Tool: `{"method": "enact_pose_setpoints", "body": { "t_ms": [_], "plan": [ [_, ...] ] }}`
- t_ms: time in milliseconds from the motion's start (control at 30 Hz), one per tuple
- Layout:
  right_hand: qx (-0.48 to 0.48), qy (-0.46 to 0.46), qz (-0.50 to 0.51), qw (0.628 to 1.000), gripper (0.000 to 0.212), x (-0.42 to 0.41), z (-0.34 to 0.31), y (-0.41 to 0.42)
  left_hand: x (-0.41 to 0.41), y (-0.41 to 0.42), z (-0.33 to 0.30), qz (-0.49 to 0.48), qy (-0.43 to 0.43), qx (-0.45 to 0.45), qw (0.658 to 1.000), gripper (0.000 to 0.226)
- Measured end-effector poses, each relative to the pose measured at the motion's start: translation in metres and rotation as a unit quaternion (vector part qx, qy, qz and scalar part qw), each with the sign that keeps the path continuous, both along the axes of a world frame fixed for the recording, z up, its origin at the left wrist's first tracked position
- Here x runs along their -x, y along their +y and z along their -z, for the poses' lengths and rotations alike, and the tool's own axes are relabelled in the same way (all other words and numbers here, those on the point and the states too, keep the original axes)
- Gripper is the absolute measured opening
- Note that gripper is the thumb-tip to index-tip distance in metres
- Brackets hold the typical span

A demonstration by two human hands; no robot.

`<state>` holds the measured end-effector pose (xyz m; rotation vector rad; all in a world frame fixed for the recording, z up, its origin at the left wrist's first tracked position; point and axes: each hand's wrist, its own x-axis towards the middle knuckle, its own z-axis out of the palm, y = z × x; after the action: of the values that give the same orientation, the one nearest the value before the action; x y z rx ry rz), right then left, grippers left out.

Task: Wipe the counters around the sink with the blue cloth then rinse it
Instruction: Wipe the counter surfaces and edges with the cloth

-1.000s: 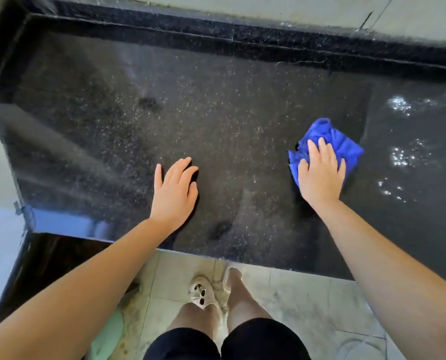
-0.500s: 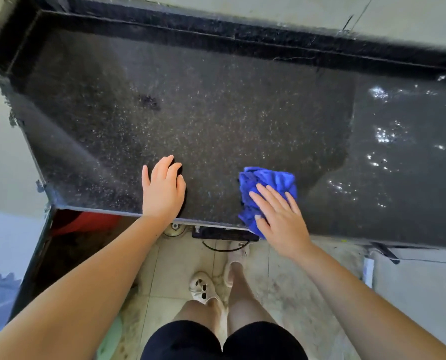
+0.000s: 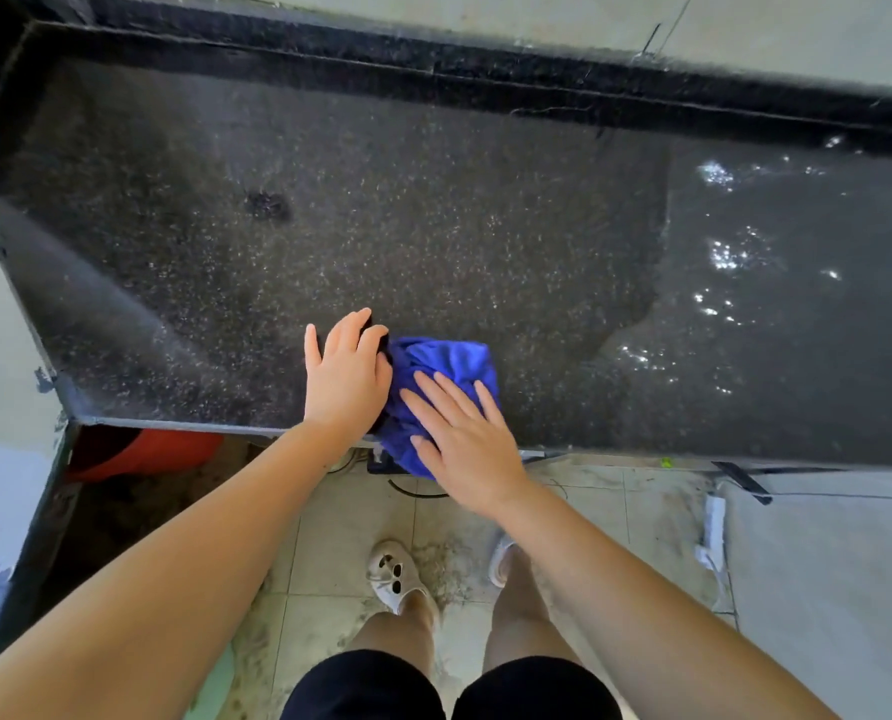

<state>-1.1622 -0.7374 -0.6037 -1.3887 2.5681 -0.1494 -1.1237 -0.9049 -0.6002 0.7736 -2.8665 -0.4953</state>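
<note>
A view from above looks down at a dark speckled stone surface (image 3: 433,241) that runs across the upper part of the scene. At the far left, below the surface's front edge, a red tub (image 3: 142,452) sits in the shadowed space underneath. Moving right, the left hand (image 3: 345,376) lies flat on the surface near its front edge, fingers straight and relaxed, grasping nothing; its fingertips sit right against the left side of the cloth. Just beside it, the crumpled blue cloth (image 3: 449,361) rests at the front edge of the surface, its lower part hanging slightly over the lip. The right hand (image 3: 464,439) presses down on the cloth with fingers spread and straight, not curled around it. Further right, the surface looks wet, with a sheet of water (image 3: 776,283) catching bright glints of light. Below the hands, a tiled floor (image 3: 615,517) shows, with the person's bare legs, dark shorts (image 3: 449,688) and pale sandals (image 3: 394,574).
</note>
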Motion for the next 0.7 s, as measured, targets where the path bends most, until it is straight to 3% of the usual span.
{"method": "enact_pose_setpoints", "body": {
  "t_ms": [267, 467, 600, 700],
  "plan": [
    [-0.061, 0.013, 0.092, 0.994, 0.047, 0.085, 0.002, 0.181, 0.081, 0.078, -0.004, 0.076, 0.039, -0.034, 0.996, 0.03],
    [-0.032, 0.019, 0.071, 0.997, 0.053, 0.195, 0.002, 0.143, 0.162, 0.131, 0.005, 0.006, 0.037, -0.066, 0.997, 0.033],
    [-0.045, -0.035, 0.109, 0.992, 0.056, 0.321, 0.001, 0.096, 0.182, 0.139, 0.012, -0.038, 0.011, -0.015, 0.999, 0.034],
    [-0.06, -0.043, 0.131, 0.989, 0.055, 0.352, 0.003, 0.074, 0.184, 0.141, 0.013, -0.044, -0.002, -0.003, 0.999, 0.033]
  ]
}}
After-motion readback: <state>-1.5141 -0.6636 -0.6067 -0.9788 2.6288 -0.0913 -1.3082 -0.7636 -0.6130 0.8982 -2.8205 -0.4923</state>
